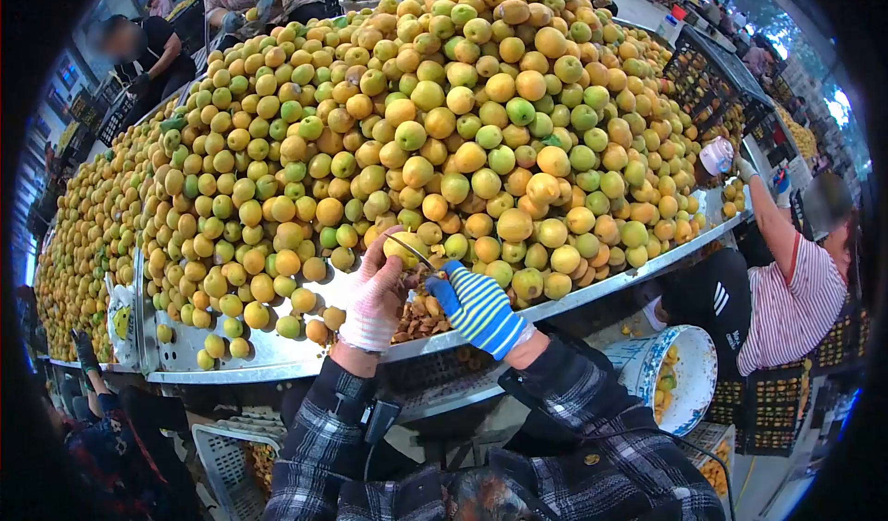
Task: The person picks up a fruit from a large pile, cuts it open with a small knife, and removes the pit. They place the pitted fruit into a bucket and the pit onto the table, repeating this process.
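Observation:
My left hand (375, 294), in a pale pink and white glove, is closed round a yellow-green fruit (403, 248) at the near edge of the heap. My right hand (479, 308), in a blue and white striped glove, grips a thin curved knife (410, 247). The blade reaches leftward over the fruit; the handle is hidden in the fingers. Below and between the hands lie brown pits or scraps (424, 319) on the metal table (277, 359). Yellow, orange and green fruits (453, 186) are piled high just beyond both hands.
A blue and white bucket (689, 382) holding fruit pieces stands at the lower right. A grey crate (215, 456) is at the lower left. A person in a striped shirt (795, 313) sits at the right, and others work behind and left. A plastic bag (122, 322) lies at the left.

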Available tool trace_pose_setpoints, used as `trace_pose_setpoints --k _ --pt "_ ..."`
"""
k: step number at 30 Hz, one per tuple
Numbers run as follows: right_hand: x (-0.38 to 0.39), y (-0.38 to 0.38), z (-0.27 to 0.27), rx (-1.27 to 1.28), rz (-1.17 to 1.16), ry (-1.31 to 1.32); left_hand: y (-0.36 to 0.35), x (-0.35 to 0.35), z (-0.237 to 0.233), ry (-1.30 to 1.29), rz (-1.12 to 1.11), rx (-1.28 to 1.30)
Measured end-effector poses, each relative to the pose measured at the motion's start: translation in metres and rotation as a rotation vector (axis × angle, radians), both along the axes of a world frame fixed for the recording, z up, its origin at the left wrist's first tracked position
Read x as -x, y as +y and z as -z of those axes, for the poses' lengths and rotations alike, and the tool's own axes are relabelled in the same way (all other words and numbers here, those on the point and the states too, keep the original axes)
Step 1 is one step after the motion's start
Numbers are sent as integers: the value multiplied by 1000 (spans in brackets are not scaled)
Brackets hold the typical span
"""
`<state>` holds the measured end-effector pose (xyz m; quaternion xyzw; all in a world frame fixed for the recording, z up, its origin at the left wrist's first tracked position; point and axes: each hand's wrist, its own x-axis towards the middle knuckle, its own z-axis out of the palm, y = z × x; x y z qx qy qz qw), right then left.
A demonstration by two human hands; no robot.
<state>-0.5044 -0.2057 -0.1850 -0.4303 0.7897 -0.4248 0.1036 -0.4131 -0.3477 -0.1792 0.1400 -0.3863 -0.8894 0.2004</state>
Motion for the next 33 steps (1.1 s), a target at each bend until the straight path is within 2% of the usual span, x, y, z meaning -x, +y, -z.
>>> trace_pose_setpoints --k 3,5,8,10,11,13,17,20,22,23,25,26,30,32,33 --pt "-5 -2 -4 -54 19 81 3 1 0 -30 -4 1" --pt "-9 -3 -4 -188 30 124 3 0 -1 -46 3 26" --pt "-11 -6 2 -159 19 128 1 -4 -2 -44 10 116" --pt "-12 -8 5 -123 10 131 -2 -6 1 -160 -43 324" --pt "-12 -8 3 -122 9 133 -1 -5 0 -159 -44 325" --pt "-13 -7 -2 -157 9 137 3 -4 -4 -84 -158 496" --pt "-11 -8 -4 -168 -14 84 3 -1 4 -24 -181 557" --pt "-8 -8 1 -161 -24 56 1 0 12 -26 -145 433" --pt "-6 -9 2 -211 1 72 3 2 15 -68 -126 89" --pt "-4 -8 3 -265 24 90 4 3 14 -65 -124 89" --pt "-5 -8 9 -235 21 83 9 5 13 -47 -11 -175" --pt "-5 -8 9 -260 17 93 9 8 19 -76 -26 -49" --pt "-9 -9 -2 -263 14 88 8 8 17 -104 -71 71" --pt "-9 -10 -5 -267 15 72 12 7 10 -172 -147 378" --pt "-8 -11 -3 -267 5 58 13 7 10 -174 -142 378"
